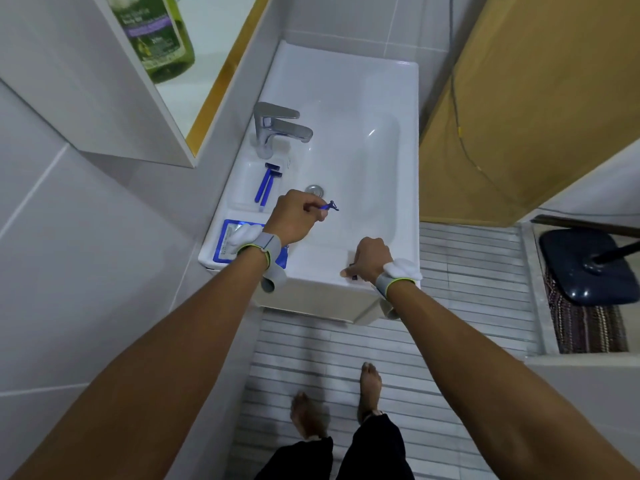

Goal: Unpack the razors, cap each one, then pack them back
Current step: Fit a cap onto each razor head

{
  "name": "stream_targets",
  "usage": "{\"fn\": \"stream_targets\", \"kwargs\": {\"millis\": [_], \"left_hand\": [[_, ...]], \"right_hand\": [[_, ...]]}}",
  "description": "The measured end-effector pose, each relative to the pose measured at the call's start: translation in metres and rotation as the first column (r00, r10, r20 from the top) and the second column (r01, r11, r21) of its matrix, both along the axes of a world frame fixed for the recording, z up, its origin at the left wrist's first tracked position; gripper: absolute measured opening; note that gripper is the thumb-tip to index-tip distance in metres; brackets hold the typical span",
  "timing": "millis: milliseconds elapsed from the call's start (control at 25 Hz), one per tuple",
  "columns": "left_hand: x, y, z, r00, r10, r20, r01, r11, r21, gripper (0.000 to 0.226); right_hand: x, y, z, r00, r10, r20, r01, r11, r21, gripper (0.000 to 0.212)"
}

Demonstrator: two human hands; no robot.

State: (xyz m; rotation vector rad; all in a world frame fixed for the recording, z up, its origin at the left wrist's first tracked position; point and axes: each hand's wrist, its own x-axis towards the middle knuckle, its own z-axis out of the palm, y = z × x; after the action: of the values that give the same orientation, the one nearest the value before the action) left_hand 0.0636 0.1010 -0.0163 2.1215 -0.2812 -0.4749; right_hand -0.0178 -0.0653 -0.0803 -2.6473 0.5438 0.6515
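My left hand [294, 216] is closed around a blue razor [328, 206] and holds it over the white sink [346, 81], its head pointing right near the drain [314, 189]. Two more blue razors [266, 183] lie side by side on the sink's left ledge, below the tap. The blue and white razor package [228, 237] lies flat on the near left corner, partly hidden by my left wrist. My right hand [369, 259] rests on the sink's front rim with fingers curled over a small dark piece [354, 277]; I cannot tell what it is.
A chrome tap [277, 128] stands at the sink's left side. A mirror cabinet with a green bottle [156, 32] hangs at the upper left. A brown door [536, 98] is on the right, a dark mop head [588, 265] beyond it. My bare feet stand on slatted flooring.
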Motion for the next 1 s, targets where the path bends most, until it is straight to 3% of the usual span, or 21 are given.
{"fn": "stream_targets", "kwargs": {"millis": [120, 200, 280, 360, 520, 600, 760, 1000], "left_hand": [[0.000, 0.003, 0.000, 1.000, -0.019, 0.004, 0.018, 1.000, 0.018, 0.013], [0.000, 0.008, -0.001, 1.000, -0.019, -0.009, 0.020, 0.999, 0.036, 0.014], [0.000, 0.008, 0.003, 0.997, 0.027, -0.068, -0.025, 1.000, 0.016, 0.014], [0.000, 0.005, 0.012, 0.989, 0.096, -0.115, -0.098, 0.995, -0.009, 0.013], [0.003, -0.007, 0.031, 0.993, 0.108, -0.043, -0.111, 0.992, -0.065, 0.012], [0.005, -0.014, 0.041, 0.998, 0.068, 0.006, -0.067, 0.989, -0.130, 0.022], [0.008, -0.031, 0.060, 0.992, 0.039, 0.124, -0.018, 0.986, -0.165, 0.045], [0.021, -0.060, 0.083, 0.959, -0.005, 0.284, 0.001, 1.000, 0.014, 0.033]], "right_hand": [[0.004, 0.001, 0.001, 0.999, -0.047, -0.017, 0.047, 0.998, 0.042, 0.021], [0.007, -0.008, 0.013, 0.987, -0.161, -0.016, 0.160, 0.953, 0.257, 0.012], [0.009, -0.018, 0.033, 0.931, -0.360, -0.067, 0.315, 0.696, 0.645, 0.012], [0.014, -0.023, 0.054, 0.887, -0.450, -0.099, 0.313, 0.431, 0.846, 0.016], [0.035, -0.024, 0.088, 0.832, -0.519, -0.195, 0.286, 0.101, 0.953, 0.018], [0.043, -0.026, 0.102, 0.820, -0.512, -0.257, 0.281, -0.030, 0.959, 0.020], [0.056, -0.034, 0.118, 0.876, -0.395, -0.275, 0.255, -0.104, 0.961, 0.022], [0.077, -0.065, 0.120, 0.916, -0.318, -0.243, 0.247, -0.029, 0.969, 0.021]]}}
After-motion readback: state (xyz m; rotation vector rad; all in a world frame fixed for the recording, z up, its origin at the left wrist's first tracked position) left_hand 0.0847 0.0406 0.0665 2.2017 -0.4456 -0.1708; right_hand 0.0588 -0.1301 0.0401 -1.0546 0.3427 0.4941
